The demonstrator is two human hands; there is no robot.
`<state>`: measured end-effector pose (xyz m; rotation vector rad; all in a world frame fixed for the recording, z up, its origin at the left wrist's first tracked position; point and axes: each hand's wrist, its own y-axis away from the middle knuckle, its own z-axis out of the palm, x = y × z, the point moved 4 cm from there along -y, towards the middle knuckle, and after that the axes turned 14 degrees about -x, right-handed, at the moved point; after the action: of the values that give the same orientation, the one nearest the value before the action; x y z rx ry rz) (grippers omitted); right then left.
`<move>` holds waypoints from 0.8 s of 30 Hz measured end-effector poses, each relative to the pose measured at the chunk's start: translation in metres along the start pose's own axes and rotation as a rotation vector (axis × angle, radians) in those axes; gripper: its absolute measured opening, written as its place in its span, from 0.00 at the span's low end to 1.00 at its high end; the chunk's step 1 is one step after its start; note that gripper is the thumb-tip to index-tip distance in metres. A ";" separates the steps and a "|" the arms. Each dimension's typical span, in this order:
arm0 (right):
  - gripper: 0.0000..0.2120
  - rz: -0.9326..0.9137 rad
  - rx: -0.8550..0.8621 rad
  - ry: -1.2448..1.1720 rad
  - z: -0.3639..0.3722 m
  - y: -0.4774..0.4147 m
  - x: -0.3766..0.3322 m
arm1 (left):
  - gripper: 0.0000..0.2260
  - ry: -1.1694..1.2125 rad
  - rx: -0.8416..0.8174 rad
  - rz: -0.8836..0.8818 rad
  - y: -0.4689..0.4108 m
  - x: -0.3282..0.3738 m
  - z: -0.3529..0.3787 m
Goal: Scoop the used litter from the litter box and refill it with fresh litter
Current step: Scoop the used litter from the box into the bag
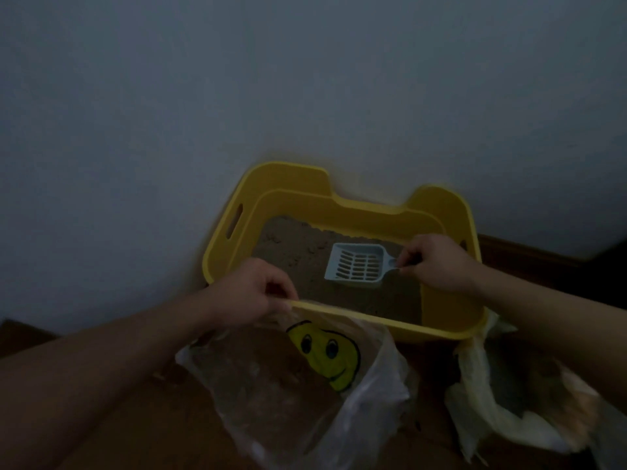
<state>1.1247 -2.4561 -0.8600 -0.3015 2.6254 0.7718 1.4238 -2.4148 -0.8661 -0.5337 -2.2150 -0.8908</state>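
Yellow litter box (342, 206) is sitting against the wall (237, 96); my left hand (247, 293) is pinching the clear bag (288, 388) at its near rim. My right hand (437, 262) is gripping the blue scoop (356, 266) on the litter (288, 256).

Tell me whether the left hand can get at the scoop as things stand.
Probably yes: nothing lies between the left hand and the scoop in the box. But it holds the bag by its edge, and the right hand has the handle.
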 end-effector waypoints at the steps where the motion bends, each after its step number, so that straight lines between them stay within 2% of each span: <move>1: 0.06 0.008 0.003 -0.006 0.002 -0.002 0.000 | 0.09 0.030 0.022 0.002 0.001 0.000 -0.001; 3: 0.07 0.033 0.015 -0.017 0.008 -0.007 0.001 | 0.10 0.040 0.050 0.004 0.001 -0.001 -0.001; 7: 0.16 0.087 0.011 0.046 0.019 -0.016 0.001 | 0.09 0.010 0.076 -0.022 0.004 -0.004 -0.002; 10: 0.15 0.129 -0.003 0.116 0.022 -0.018 0.004 | 0.08 -0.005 0.066 -0.013 0.007 -0.004 -0.002; 16: 0.09 0.260 -0.053 0.181 0.010 -0.016 0.022 | 0.13 -0.059 -0.045 -0.001 0.010 -0.007 -0.006; 21: 0.07 0.289 -0.043 0.202 0.010 -0.027 0.031 | 0.08 -0.024 0.035 -0.082 0.012 -0.011 -0.013; 24: 0.08 0.286 -0.049 0.206 0.015 -0.042 0.028 | 0.07 -0.037 0.050 -0.071 0.012 -0.011 -0.013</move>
<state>1.1171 -2.4849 -0.9029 -0.0170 2.8865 0.9425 1.4443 -2.4170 -0.8618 -0.4546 -2.2959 -0.8657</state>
